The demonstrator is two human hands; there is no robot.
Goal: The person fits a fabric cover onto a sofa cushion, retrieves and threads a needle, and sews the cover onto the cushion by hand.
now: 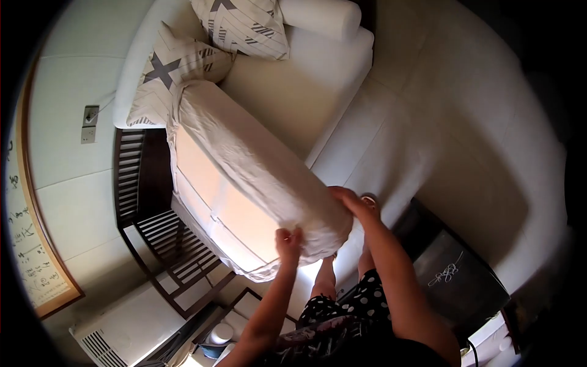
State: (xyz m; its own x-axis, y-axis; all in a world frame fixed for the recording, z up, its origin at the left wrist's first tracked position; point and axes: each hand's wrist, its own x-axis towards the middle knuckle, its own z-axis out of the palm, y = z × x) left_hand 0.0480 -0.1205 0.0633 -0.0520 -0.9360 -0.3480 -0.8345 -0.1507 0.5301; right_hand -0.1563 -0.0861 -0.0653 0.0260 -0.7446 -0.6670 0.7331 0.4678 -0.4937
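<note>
A long, thick sofa cushion [232, 211] stands on its side before me, its peach underside showing. A loose beige fabric cover [244, 147] wraps its top and ends, with the cover's edge gathered around the underside. My left hand [288, 243] is closed, pinching the cover's edge at the near end of the cushion. At the near right corner my right hand [345, 199] curls round the covered cushion, its fingertips partly hidden.
A cream sofa [293, 92] with two patterned pillows [177, 70] stands behind the cushion. To the left are a dark slatted wooden frame [171, 238] and a white appliance [131, 321]. A black box-like thing [452, 269] stands at my right, beside my feet on the tiled floor.
</note>
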